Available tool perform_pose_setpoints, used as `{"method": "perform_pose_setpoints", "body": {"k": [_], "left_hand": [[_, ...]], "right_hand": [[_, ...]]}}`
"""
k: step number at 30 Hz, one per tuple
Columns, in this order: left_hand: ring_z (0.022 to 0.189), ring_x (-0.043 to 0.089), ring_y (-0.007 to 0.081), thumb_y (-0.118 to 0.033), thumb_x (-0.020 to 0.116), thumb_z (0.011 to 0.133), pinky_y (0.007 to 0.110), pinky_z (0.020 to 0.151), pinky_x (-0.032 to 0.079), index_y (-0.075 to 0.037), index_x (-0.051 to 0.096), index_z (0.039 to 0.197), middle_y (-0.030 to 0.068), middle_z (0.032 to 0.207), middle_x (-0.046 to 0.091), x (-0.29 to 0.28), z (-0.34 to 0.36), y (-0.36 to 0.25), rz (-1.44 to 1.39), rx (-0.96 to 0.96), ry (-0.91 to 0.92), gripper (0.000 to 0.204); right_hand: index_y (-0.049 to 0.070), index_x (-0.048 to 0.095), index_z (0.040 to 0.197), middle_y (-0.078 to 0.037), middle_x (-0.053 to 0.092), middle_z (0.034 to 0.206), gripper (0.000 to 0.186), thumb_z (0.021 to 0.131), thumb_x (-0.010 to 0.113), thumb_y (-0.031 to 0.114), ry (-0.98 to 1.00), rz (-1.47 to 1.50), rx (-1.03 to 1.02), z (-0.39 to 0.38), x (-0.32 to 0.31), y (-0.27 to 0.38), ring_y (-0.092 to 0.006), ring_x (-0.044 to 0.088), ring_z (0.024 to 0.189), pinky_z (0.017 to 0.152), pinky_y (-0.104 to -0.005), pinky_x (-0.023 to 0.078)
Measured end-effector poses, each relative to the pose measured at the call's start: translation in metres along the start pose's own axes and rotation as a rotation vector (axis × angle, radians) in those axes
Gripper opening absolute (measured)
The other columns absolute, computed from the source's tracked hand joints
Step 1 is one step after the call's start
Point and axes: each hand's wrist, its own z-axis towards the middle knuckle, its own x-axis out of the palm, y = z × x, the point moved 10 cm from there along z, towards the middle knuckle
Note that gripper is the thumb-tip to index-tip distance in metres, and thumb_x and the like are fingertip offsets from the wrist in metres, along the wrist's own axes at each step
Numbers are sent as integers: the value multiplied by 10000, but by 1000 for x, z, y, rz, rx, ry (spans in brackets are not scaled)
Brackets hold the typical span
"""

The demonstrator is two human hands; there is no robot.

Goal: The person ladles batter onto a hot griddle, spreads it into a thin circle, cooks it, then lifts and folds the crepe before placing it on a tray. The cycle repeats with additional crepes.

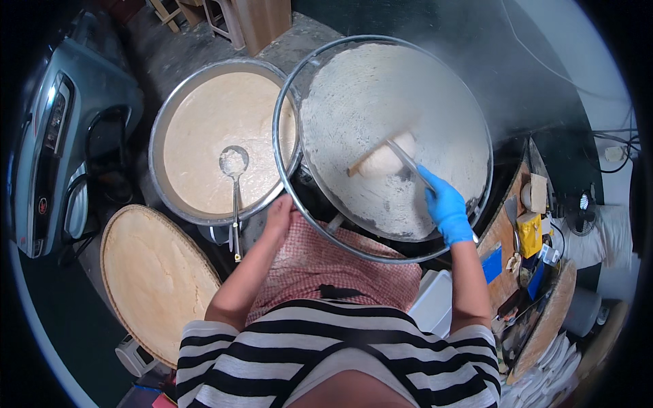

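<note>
Blue-gloved right hand (445,205) has fingers round a metal handle (412,163); left hand (279,216), can't tell its fingers. Batter pot (157,155) with ladle (235,170) crowds the griddle (354,88).

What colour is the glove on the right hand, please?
The glove is blue, best seen in the head view.

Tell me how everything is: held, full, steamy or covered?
Right hand: blue-gloved, fingers closed around tool
Tool: slanting over griddle
Pale lump: rounded, against tool
Griddle: steamy, patchily coated
Left hand: bare, grip unclear
Basin: well filled with batter
Ladle: resting in basin, handle over rim
Tray: covered by pale sheet
</note>
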Motion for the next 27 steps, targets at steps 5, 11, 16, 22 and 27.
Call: {"method": "perform_pose_setpoints", "body": {"k": [5, 11, 16, 22, 27], "left_hand": [[742, 587, 145, -374, 456, 929, 249, 649, 461, -75, 538, 1015, 59, 897, 602, 8, -32, 29, -59, -51, 108, 322], [796, 593, 163, -364, 428, 942, 254, 704, 453, -60, 514, 1047, 90, 934, 609, 8, -36, 30, 68, -57, 79, 333], [786, 597, 166, -320, 434, 947, 266, 717, 469, -55, 527, 1015, 84, 923, 605, 15, -34, 36, 13, -40, 98, 289], [777, 613, 160, -252, 431, 954, 254, 702, 500, -45, 528, 1003, 80, 913, 606, 20, -37, 47, 0, -61, 119, 234], [758, 616, 143, -261, 426, 955, 225, 659, 478, -60, 529, 1025, 65, 917, 609, 17, -41, 53, 87, -109, 100, 236]], "right_hand": [[232, 599, 1144, -150, 630, 967, 339, 823, 571, 128, 139, 250, 298, 1, -3, -23, -316, 605, 860, 760, -374, 483], [189, 609, 1135, -96, 651, 967, 290, 854, 552, 237, 146, 97, -213, 57, 21, 49, -224, 628, 805, 756, -325, 485], [190, 621, 1111, -103, 642, 1005, 278, 847, 549, 240, 273, 160, -285, 97, 26, 39, -271, 619, 877, 811, -350, 470], [129, 618, 1117, -119, 642, 1026, 299, 827, 559, 176, 243, -22, -239, 170, -18, -28, -230, 599, 910, 838, -336, 456], [105, 600, 1146, -87, 648, 942, 322, 828, 558, 124, 196, 5, -129, 178, -46, -88, -166, 587, 779, 744, -299, 480]]}}
